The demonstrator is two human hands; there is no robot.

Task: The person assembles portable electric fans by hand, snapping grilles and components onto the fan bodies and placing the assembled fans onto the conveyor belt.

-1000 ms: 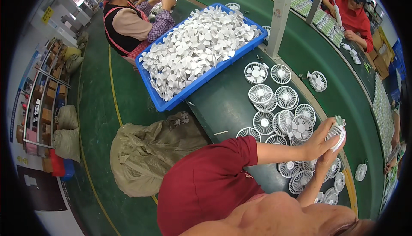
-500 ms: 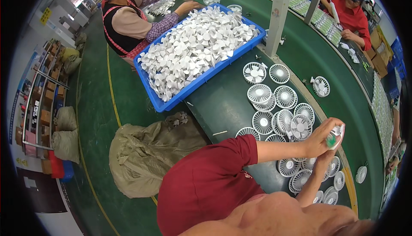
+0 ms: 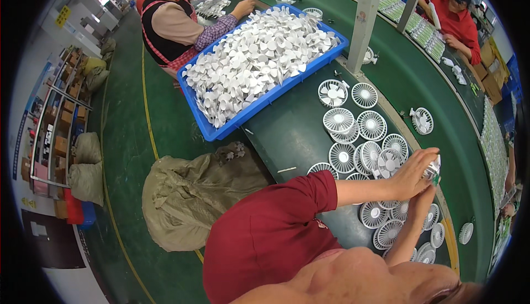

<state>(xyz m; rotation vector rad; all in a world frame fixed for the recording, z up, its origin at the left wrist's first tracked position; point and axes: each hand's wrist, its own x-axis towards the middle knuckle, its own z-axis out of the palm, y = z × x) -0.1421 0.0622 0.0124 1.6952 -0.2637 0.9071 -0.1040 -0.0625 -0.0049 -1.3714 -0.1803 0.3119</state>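
My left hand (image 3: 411, 175) and my right hand (image 3: 423, 198) meet over the right edge of the dark table. Between them is a small white part (image 3: 434, 167) with a bit of green; the fingers hide most of its shape. My left hand is closed over its upper side, and my right hand, largely covered, grips from below. Beside my left wrist lies a round white fan head (image 3: 389, 162) with blades in it. Several white fan grilles (image 3: 342, 157) lie around and under my forearms, some overlapping.
A blue tray (image 3: 237, 128) heaped with white fan blades (image 3: 259, 61) stands on the table's far end. A metal post (image 3: 364, 22) rises behind. A green conveyor (image 3: 441, 160) carries a fan head (image 3: 422, 120) and a grille (image 3: 466, 233). Co-workers sit at far left and far right.
My hands have turned the white part, so its green bit now shows lower, near the fingertips. The far-left co-worker has shifted slightly. Pieces on the conveyor show little change.
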